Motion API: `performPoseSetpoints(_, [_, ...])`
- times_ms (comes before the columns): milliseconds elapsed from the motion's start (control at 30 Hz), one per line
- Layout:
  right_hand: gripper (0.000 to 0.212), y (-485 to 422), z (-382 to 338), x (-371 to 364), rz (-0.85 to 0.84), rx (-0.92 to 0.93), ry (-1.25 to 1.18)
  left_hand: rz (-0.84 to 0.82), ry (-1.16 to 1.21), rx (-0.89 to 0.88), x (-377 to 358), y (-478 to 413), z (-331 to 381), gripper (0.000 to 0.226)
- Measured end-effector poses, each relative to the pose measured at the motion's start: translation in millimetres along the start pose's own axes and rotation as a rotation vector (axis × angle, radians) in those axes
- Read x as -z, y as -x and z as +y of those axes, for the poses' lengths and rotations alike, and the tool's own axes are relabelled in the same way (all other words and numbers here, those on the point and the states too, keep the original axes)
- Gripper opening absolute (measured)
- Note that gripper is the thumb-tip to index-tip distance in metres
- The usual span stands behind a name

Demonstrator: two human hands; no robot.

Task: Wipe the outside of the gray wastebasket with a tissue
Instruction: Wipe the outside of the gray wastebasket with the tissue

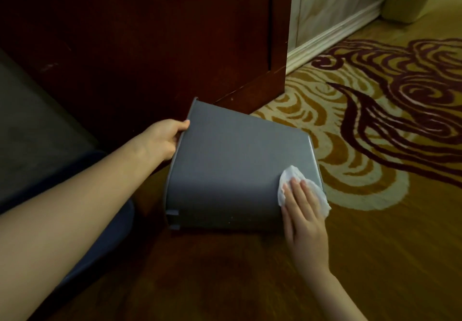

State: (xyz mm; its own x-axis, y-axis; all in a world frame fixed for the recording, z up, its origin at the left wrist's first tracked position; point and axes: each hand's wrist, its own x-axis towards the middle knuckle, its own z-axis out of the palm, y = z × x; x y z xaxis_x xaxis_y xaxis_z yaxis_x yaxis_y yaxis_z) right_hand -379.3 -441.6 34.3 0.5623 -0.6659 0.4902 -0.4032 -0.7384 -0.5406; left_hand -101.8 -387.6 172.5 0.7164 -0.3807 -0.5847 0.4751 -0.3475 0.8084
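Note:
The gray wastebasket (232,165) lies tipped on its side on the carpet, one broad outer wall facing up. My left hand (165,137) grips its upper left edge, thumb on the outer wall. A crumpled white tissue (291,177) rests on the wall's lower right corner. My right hand (303,217) lies flat on the tissue with fingers together, pressing it against the basket. Part of the tissue sticks out past the fingers on both sides.
A dark red wooden cabinet (150,40) stands right behind the basket. Patterned swirl carpet (375,125) spreads to the right. A white baseboard (332,33) runs along the far wall. A dark blue object (105,235) lies under my left forearm.

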Motion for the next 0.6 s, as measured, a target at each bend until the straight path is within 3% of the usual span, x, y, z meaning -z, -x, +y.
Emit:
performPoseSetpoints(100, [0.052, 1, 1, -11, -0.058, 0.064, 0.04, -0.029, 0.057, 0.021, 23, -8, -25, 0.018])
performPoseSetpoints(300, [0.043, -3, 3, -16, -0.121, 0.137, 0.021, -0.009, -0.057, 0.021, 55, -22, -52, 0.016])
performPoseSetpoints(467, [0.043, -1, 4, -18, -0.115, 0.147, -0.005, -0.014, -0.117, -0.074, 47, -39, -21, 0.02])
performPoseSetpoints(600, [0.039, -3, 7, -19, -0.104, 0.173, -0.032, 0.061, -0.196, -0.04, 24, -61, 11, 0.026])
